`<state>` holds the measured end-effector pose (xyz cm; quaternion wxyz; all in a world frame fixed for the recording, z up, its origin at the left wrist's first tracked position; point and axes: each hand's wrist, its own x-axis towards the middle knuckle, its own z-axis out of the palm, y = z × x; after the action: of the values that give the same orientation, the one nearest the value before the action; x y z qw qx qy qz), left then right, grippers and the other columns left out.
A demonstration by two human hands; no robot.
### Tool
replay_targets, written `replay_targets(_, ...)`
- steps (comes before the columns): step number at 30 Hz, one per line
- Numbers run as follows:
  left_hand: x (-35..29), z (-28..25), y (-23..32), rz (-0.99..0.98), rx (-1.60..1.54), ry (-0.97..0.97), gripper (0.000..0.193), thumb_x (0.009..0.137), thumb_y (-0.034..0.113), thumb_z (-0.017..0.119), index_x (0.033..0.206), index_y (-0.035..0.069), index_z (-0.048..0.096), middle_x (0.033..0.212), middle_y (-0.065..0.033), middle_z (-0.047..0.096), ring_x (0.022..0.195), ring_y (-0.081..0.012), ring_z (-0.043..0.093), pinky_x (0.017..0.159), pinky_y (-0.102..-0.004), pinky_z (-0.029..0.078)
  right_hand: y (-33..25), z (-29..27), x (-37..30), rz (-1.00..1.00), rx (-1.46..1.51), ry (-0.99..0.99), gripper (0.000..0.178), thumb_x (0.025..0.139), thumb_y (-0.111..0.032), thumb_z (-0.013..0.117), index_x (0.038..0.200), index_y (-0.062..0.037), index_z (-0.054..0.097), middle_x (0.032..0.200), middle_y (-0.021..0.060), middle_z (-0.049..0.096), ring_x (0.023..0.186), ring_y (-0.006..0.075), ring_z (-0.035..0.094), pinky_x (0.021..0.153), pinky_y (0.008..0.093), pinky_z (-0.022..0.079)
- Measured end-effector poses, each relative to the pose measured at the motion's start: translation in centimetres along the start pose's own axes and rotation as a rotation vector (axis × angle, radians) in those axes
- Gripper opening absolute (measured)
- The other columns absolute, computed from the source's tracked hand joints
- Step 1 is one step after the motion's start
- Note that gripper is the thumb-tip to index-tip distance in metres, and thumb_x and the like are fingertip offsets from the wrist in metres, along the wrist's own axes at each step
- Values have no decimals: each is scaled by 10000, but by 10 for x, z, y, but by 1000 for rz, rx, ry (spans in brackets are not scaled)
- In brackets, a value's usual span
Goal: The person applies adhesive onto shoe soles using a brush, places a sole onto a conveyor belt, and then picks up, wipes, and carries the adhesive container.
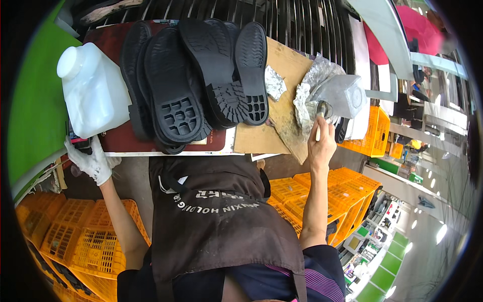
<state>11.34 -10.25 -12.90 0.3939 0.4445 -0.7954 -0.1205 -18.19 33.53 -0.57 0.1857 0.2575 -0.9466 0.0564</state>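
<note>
A left hand in a white fabric glove (pixel 90 162) curls at the table's left edge beside a small dark object (pixel 82 144); whether it grips that object cannot be told. Above it stands a translucent white plastic jug (pixel 96 93). At center, ridged black shoe soles (pixel 173 75) lie overlapping on a dark red board (pixel 113 139), next to brown cardboard (pixel 256 138). At right, a bare right hand (pixel 322 149) closes around a slim pale-handled tool (pixel 318 133), its far end at a clear, boxy plastic container (pixel 347 94).
</note>
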Motion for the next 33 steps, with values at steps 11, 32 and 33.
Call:
replay_targets(11,2,1,2,29,-1,8,796,750,245,767,1365,-69,372,1354,-244,444,1253,-362,413,1060,-454,317,23,13,19,98,-167,-68,141,882,-135,595,997,-63,635,871,186,656,746,365,646,649,414,528)
replay_targets(32,4,0,8,55,1,22,778,745,198,764,1361,-66,371,1342,-240,465,1219,-368,440,1045,-460,327,5,-13,2,57,-157,-97,121,880,-136,625,995,-101,619,875,128,645,721,332,635,612,401,513)
replay_targets(33,5,0,9,48,3,23,774,748,204,762,1360,-68,374,1341,-243,465,1218,-368,441,1044,-460,328,3,-16,1,55,-134,-91,125,881,-135,624,1004,-111,623,868,123,637,722,326,633,610,399,510)
